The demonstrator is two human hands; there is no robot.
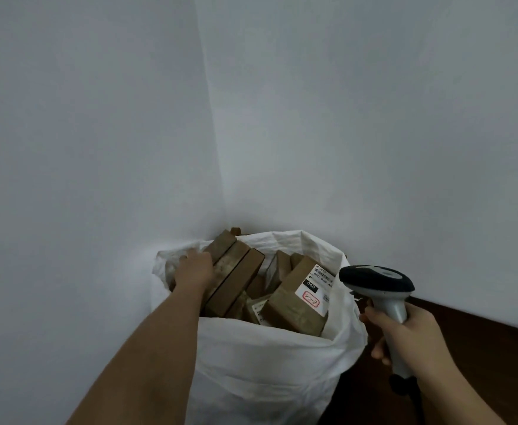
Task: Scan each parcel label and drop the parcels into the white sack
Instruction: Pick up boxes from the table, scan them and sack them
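Note:
The white sack [267, 363] stands in the room's corner, open at the top and filled with several brown cardboard parcels. My left hand [195, 269] reaches into the sack's left side and grips the edge of a flat brown parcel [236, 277] that leans tilted among the others. A boxy parcel with a white label [300, 297] and a red-framed sticker lies at the right inside the sack. My right hand [405, 338] holds a grey and black barcode scanner [380, 285] by its handle, its head beside the sack's right rim.
White walls meet in a corner just behind the sack. Dark brown floor [466, 326] shows to the right of the sack. The scanner's black cable hangs down under my right hand.

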